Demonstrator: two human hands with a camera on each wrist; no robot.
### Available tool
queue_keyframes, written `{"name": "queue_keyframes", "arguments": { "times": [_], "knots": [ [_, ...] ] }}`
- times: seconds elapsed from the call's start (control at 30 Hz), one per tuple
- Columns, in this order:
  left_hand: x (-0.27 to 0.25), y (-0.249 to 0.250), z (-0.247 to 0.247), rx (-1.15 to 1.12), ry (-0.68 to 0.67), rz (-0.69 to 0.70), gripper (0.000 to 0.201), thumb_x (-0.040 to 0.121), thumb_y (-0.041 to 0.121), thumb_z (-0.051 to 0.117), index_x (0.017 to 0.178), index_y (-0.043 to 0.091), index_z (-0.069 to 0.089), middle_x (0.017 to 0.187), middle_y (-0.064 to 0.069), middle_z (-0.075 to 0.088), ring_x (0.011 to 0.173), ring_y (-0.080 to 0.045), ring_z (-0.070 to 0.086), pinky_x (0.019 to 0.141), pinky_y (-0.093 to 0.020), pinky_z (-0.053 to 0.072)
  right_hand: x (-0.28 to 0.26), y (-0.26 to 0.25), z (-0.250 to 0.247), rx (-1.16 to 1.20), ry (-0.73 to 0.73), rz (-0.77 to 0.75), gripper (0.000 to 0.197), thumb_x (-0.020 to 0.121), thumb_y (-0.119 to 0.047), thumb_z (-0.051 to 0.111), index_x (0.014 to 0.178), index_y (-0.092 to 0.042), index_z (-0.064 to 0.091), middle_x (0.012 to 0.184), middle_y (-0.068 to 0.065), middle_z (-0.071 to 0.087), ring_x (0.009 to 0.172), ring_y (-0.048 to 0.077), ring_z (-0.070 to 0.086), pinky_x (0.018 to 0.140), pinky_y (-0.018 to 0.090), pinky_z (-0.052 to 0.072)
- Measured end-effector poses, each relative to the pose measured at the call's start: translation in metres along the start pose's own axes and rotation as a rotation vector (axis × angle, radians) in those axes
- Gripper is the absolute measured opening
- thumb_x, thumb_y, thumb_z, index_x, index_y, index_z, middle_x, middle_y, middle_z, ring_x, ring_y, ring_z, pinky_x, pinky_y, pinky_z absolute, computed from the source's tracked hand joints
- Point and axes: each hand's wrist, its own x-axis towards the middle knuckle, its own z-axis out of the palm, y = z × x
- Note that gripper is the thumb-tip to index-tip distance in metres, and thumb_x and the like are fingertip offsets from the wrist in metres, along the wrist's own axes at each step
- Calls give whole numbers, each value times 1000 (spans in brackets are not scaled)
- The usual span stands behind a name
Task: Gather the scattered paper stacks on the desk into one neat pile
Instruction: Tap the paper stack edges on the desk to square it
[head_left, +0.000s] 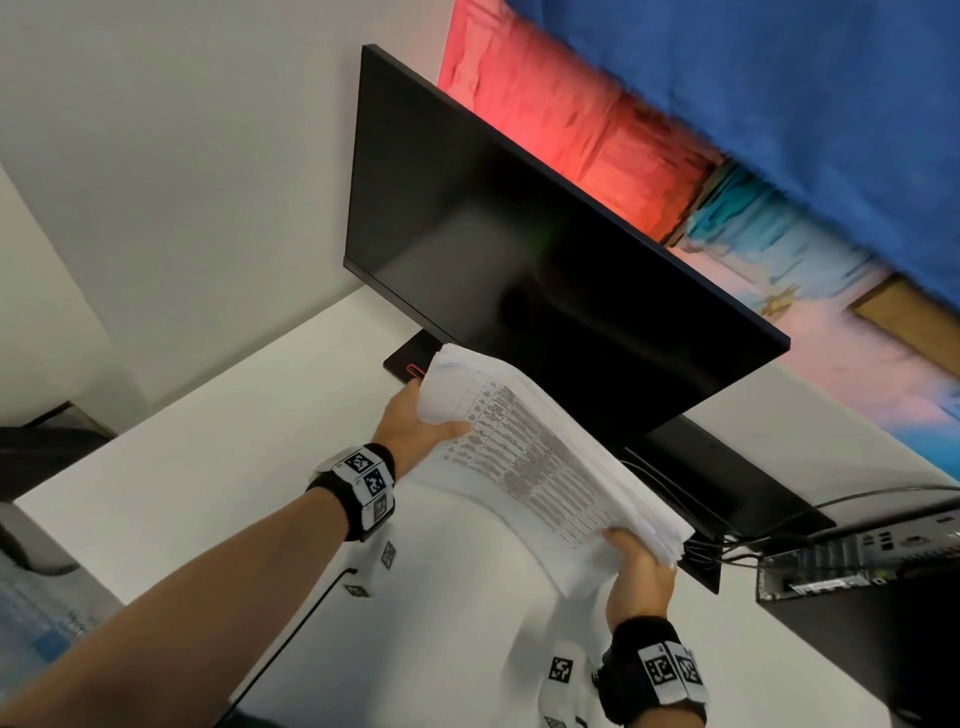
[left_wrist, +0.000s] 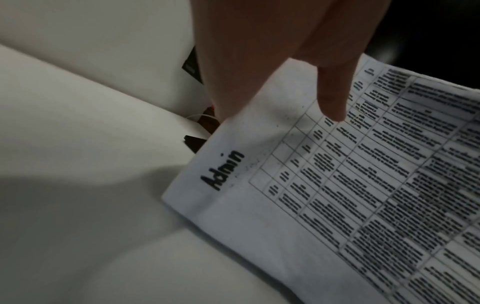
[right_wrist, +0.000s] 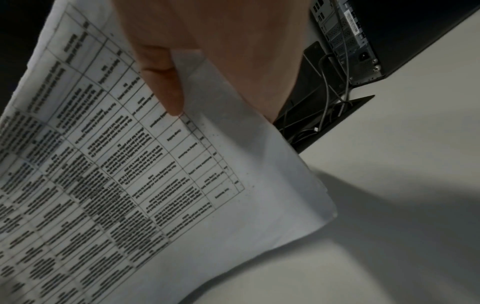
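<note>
A thick stack of printed paper (head_left: 540, 462) hangs in the air above the white desk (head_left: 208, 467), in front of the monitor. Its top sheet carries a table of text and the handwritten word "Admin" (left_wrist: 223, 170). My left hand (head_left: 415, 421) grips the stack's far left end, thumb on top (left_wrist: 332, 98) and fingers underneath. At the near right end my right hand (head_left: 639, 566) holds it the same way, with the thumb (right_wrist: 166, 86) pressed on the top sheet (right_wrist: 130, 164). The fingers under the stack are hidden.
A black monitor (head_left: 519, 249) stands close behind the stack, its stand base (head_left: 410, 358) by my left hand. Cables (head_left: 727, 540) run to a black computer case (head_left: 857, 561) at the right. A dark cable (head_left: 306, 613) lies on the desk near me.
</note>
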Motion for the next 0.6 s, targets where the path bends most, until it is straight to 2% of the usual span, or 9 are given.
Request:
{"name": "queue_keyframes", "arguments": {
  "times": [0.1, 0.17, 0.23, 0.3, 0.37, 0.43, 0.47, 0.53, 0.6],
  "knots": [
    [6, 3, 0, -69, 37, 38, 64, 68, 2, 88, 122, 12, 54, 109, 4, 65, 100, -12, 63, 79, -25, 53, 3, -6, -2, 56, 3, -43, 50, 81, 5, 71, 130, -3, 63, 122, 13, 69, 117, 32, 64, 102, 41, 49],
    [9, 1, 0, -45, 20, 40, 68, 69, 3, 88, 124, 15, 50, 107, 10, 62, 96, -4, 59, 80, -24, 50, 2, -9, 1, 32, -59, -48, 48, 82, 6, 72, 127, -8, 63, 116, 6, 70, 108, 23, 66, 92, 32, 50],
    [9, -6, 3, -15, -40, 15, 61, 77, 12, 84, 129, 15, 52, 114, 7, 66, 102, -10, 63, 90, -31, 52, -1, -7, 7, -2, -138, 0, 45, 82, 4, 74, 121, -13, 62, 109, 0, 70, 100, 15, 66, 92, 32, 49],
    [8, -15, 6, 17, -38, 14, 52, 87, 26, 75, 134, 13, 55, 125, -3, 69, 113, -23, 66, 101, -44, 52, 0, -5, 11, -34, -179, 31, 42, 82, -1, 78, 119, -16, 64, 108, 0, 71, 100, 15, 67, 97, 35, 49],
    [8, -20, 8, 29, 29, 11, 45, 95, 31, 65, 134, 12, 56, 128, -9, 69, 115, -29, 67, 100, -49, 53, 1, -7, 13, -60, -184, 3, 36, 83, -3, 78, 111, -22, 66, 105, -5, 71, 93, 7, 69, 91, 27, 51],
    [7, -19, 9, 58, 73, 27, 39, 98, 28, 61, 132, 10, 57, 127, -10, 70, 112, -29, 68, 95, -44, 57, 2, -8, 12, -65, -188, -37, 34, 84, -4, 78, 110, -21, 67, 103, -5, 72, 85, -1, 73, 77, 13, 55],
    [8, -18, 9, 76, 77, 55, 37, 98, 26, 61, 131, 9, 57, 127, -10, 70, 111, -28, 68, 90, -36, 58, 2, -10, 10, -65, -180, -56, 35, 83, -6, 80, 113, -18, 68, 104, -3, 73, 88, 0, 74, 73, 11, 55],
    [7, -6, 5, 123, 66, 141, 34, 98, 22, 61, 129, 7, 58, 123, -11, 71, 105, -24, 68, 80, -23, 55, 2, -13, 4, -71, -140, -112, 44, 80, -11, 83, 121, -13, 67, 110, 1, 75, 101, 13, 73, 76, 14, 57],
    [3, 13, -3, 187, 44, 246, 31, 97, 21, 63, 124, 4, 59, 115, -12, 73, 98, -25, 70, 80, -30, 58, 2, -21, -6, -112, -84, -228, 52, 80, -13, 85, 127, -12, 63, 118, 4, 73, 110, 22, 71, 86, 23, 57]
  ]
}}
